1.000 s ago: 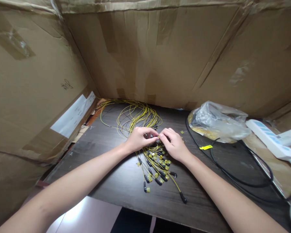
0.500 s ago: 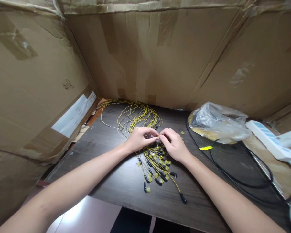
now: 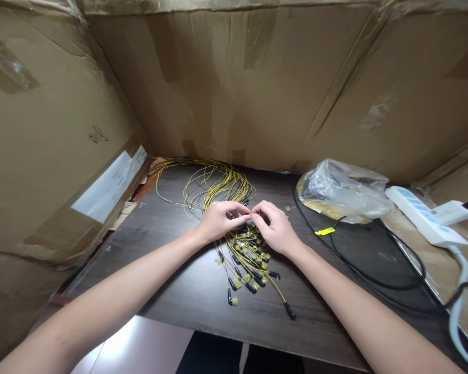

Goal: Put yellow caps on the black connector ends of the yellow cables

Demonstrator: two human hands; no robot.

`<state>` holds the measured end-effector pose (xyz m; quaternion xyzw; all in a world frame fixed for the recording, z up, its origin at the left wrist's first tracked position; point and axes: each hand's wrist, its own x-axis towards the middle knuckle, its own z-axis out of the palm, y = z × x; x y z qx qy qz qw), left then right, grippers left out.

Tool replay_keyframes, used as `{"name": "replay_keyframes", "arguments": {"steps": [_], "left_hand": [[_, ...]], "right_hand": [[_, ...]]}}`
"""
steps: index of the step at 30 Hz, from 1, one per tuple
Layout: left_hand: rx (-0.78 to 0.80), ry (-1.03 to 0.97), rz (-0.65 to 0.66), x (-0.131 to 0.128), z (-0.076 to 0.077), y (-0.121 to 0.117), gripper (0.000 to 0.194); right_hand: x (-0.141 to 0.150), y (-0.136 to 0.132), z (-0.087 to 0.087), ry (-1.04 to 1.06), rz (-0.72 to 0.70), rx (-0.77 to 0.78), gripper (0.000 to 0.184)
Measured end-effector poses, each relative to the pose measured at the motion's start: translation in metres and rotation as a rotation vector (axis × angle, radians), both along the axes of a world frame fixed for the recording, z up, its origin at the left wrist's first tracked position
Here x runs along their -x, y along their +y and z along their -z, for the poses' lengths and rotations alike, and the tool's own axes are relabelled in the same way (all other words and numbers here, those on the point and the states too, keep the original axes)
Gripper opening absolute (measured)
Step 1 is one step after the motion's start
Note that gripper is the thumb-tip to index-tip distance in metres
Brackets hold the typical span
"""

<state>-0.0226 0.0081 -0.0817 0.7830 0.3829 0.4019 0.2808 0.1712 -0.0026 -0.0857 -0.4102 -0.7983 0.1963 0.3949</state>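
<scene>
Over a pile of thin cables, my left hand (image 3: 220, 222) and my right hand (image 3: 276, 228) meet at their fingertips. Both are closed in a pinch around a small yellow plastic cap (image 3: 251, 214). Fingers hide most of this cap, and whether a cable end is also held cannot be made out. Below the hands fan out several yellow cables with black elbow connectors (image 3: 253, 287), many carrying clear yellow caps (image 3: 264, 265). One black connector (image 3: 289, 310) lies apart, nearest the table's front edge, with no cap visible on it. Behind my left hand the yellow cables (image 3: 222, 182) lie in loose loops.
A clear plastic bag (image 3: 345, 189) with yellowish contents sits at the back right. Near it are a black cable (image 3: 374, 288) with a yellow tag (image 3: 325, 231) and a white power strip (image 3: 421, 215). Cardboard walls (image 3: 234, 83) enclose the dark table (image 3: 171, 291). Loose yellow bits lie beyond my right hand.
The whole view has shifted slightly, so everything appears a little further left. Both hands keep their pinch on the small yellow cap, and the cable pile looks unchanged.
</scene>
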Motion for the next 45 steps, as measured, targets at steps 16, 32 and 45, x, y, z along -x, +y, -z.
{"name": "replay_keyframes", "arguments": {"steps": [16, 32, 45], "left_hand": [[-0.027, 0.012, -0.048, -0.0014, 0.0004, -0.0012, 0.01], [-0.012, 0.037, -0.006, -0.0008, 0.0002, -0.001, 0.015], [-0.03, 0.019, 0.003, -0.0005, 0.0032, -0.0004, 0.015]], "right_hand": [[0.0018, -0.0012, -0.0007, -0.04, 0.021, -0.051, 0.021], [0.0012, -0.0009, -0.0011, -0.01, 0.022, -0.019, 0.013], [0.0014, -0.0005, -0.0015, -0.077, 0.013, 0.004, 0.038]]}}
